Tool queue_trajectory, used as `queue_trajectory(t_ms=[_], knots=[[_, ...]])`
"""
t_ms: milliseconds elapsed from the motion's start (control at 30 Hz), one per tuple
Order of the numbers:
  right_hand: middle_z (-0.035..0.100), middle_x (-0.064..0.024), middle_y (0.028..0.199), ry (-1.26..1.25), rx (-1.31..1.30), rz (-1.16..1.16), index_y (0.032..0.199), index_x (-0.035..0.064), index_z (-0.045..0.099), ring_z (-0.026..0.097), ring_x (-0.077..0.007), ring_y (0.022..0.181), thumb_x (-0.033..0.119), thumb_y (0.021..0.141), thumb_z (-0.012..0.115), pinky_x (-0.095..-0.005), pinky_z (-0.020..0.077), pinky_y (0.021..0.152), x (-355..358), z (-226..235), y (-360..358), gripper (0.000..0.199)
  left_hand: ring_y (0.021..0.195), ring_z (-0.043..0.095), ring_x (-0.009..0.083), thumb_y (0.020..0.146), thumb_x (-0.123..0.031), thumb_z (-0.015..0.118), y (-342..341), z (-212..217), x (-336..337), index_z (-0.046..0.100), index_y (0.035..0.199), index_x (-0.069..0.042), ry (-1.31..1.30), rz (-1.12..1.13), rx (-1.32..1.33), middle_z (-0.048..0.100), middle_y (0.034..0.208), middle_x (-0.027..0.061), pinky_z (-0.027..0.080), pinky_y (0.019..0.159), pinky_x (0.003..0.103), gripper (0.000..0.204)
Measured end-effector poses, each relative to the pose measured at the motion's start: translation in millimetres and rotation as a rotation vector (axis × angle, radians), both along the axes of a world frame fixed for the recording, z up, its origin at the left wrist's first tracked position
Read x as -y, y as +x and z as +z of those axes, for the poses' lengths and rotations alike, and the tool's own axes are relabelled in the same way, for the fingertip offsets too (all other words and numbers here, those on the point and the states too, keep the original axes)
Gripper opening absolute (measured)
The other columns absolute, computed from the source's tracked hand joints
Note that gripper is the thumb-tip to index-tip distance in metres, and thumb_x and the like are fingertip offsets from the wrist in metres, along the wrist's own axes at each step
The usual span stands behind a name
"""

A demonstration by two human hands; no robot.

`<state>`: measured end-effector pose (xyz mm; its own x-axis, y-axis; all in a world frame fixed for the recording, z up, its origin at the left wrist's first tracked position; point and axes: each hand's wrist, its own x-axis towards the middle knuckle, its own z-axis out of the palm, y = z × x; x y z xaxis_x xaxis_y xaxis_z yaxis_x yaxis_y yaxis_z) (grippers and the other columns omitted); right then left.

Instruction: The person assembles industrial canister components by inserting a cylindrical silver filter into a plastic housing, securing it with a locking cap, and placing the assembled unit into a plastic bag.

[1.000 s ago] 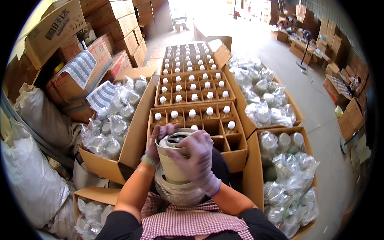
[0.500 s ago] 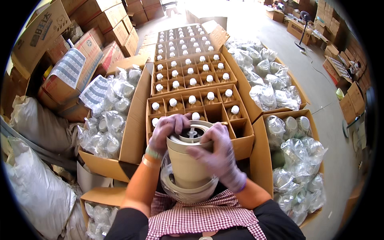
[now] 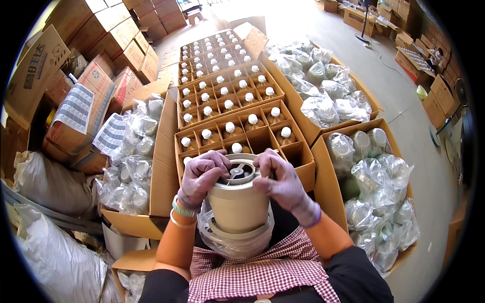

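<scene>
A beige cylindrical container (image 3: 239,209) stands upright close against my body, its lower part inside a clear plastic bag (image 3: 237,248). Its round top has a pale ring and a dark opening, crossed by a light grey plastic piece (image 3: 237,172). My left hand (image 3: 203,177), in a thin purplish glove, curls its fingers at the left side of the rim. At the right side, my gloved right hand (image 3: 285,184) bends thumb and fingers together against the rim. Whether a small part is pinched between the fingertips is hidden.
Ahead, divided cartons (image 3: 298,108) hold rows of white-capped bottles (image 3: 253,121). Open boxes of plastic-wrapped containers stand left (image 3: 164,151) and right (image 3: 323,177). White sacks (image 3: 55,252) lie at the left; a standing fan (image 3: 364,25) is far right.
My right hand has drawn its fingers in at the rim, and my left fingers have curled more. The container's top has tipped slightly toward me. The view has shifted a little.
</scene>
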<state>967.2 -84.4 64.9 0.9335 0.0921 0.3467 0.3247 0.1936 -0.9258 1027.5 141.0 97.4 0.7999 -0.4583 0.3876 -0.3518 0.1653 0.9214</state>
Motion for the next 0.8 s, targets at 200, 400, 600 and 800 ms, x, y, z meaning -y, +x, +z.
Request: queue_trajectory(t_ms=[200,400,600,800], knots=[[0.049,-0.0058,0.092,-0.259,0.113,-0.276,0.086,0.0048,0.055,0.049,-0.0189,0.090,0.036,0.087,0.084,-0.0319,0.0436,0.084,-2.8,22.3,-37.7,0.042,0.081,0.063,0.0208,0.077,-0.005,0.060,15.9,-9.8,11.4,0.072,0.065,0.000,-0.153,-0.232,-0.128,0.068,0.072,0.0100,0.042,0.111,0.043,0.017],[0.075,-0.0103,0.102,-0.537,0.116,0.068,0.113,0.0042,0.076,0.068,-0.0193,0.092,0.018,0.093,0.076,-0.0350,0.0525,0.086,64.1,96.9,-87.6,0.025,0.127,0.057,0.0261,0.106,-0.053,0.052,-28.2,-52.6,38.7,0.058,0.137,-0.004,-0.329,-0.217,-0.450,0.061,0.137,0.0131,0.035,0.120,0.044,0.058],[0.055,0.0034,0.073,-1.406,0.909,0.146,0.097,0.0154,0.068,0.060,-0.0179,0.077,0.041,0.089,0.071,-0.0372,0.0479,0.086,39.7,170.1,-135.1,0.027,0.109,0.063,0.0105,0.098,-0.051,0.071,-66.4,-124.7,31.7,0.069,0.123,0.000,0.117,-0.576,-0.607,0.072,0.113,0.0031,0.051,0.099,0.032,0.057],[0.053,0.0031,0.068,-1.398,1.120,0.423,0.090,0.0103,0.063,0.058,-0.0185,0.071,0.045,0.088,0.068,-0.0379,0.0515,0.086,11.9,157.6,-145.8,0.035,0.084,0.065,0.0073,0.081,-0.011,0.072,-94.1,-112.6,12.9,0.071,0.101,0.003,-0.056,-0.457,-0.517,0.072,0.094,0.0005,0.054,0.075,0.024,0.024]])
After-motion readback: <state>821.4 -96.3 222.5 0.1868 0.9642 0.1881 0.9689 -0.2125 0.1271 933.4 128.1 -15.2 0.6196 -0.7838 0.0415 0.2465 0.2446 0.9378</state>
